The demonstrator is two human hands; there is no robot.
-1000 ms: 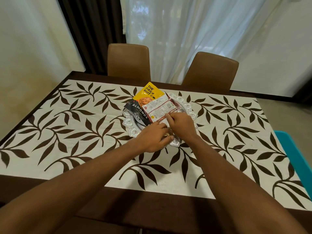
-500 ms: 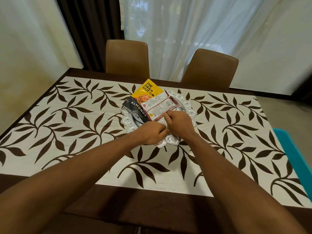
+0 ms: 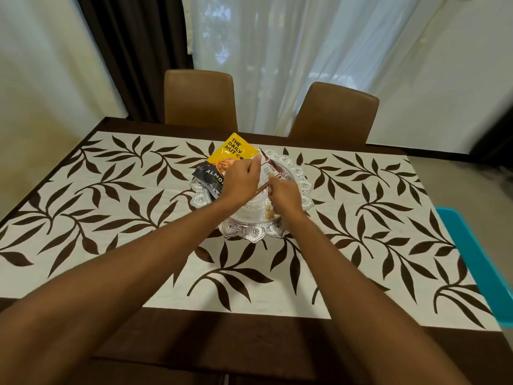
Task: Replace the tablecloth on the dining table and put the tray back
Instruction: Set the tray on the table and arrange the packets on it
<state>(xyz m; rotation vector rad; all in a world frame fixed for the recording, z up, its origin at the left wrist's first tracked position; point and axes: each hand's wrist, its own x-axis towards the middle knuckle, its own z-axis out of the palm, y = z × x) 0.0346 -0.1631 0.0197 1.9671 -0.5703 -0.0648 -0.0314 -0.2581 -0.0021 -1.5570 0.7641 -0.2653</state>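
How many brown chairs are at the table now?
2. Left chair at the far edge by the dark curtain; right chair beside it. Near-side chairs may be out of view.

Tablecloth (image 3: pixel 111 218): cream centre panel printed with dark brown leafy branches; plain dark brown border.
Tray (image 3: pixel 249 232): clear with a silvery sheen; scalloped rim embossed with repeating teardrop motifs.
Yellow packet (image 3: pixel 231 150): bright yellow, black capital lettering, picture of brown almonds.
Black packet (image 3: pixel 209 176): black with white capital lettering.
White packet (image 3: pixel 270 170): white face, maroon edging; its print is too small to read.
Left chair (image 3: pixel 200 98) and right chair (image 3: pixel 336 112): plain mid-brown.
Sheer curtain (image 3: pixel 277 51): translucent white.
Drape (image 3: pixel 138 51): dark brown, plain.
Wall (image 3: pixel 41 65): pale cream.
Object at the right edge (image 3: pixel 477 259): turquoise, plain.
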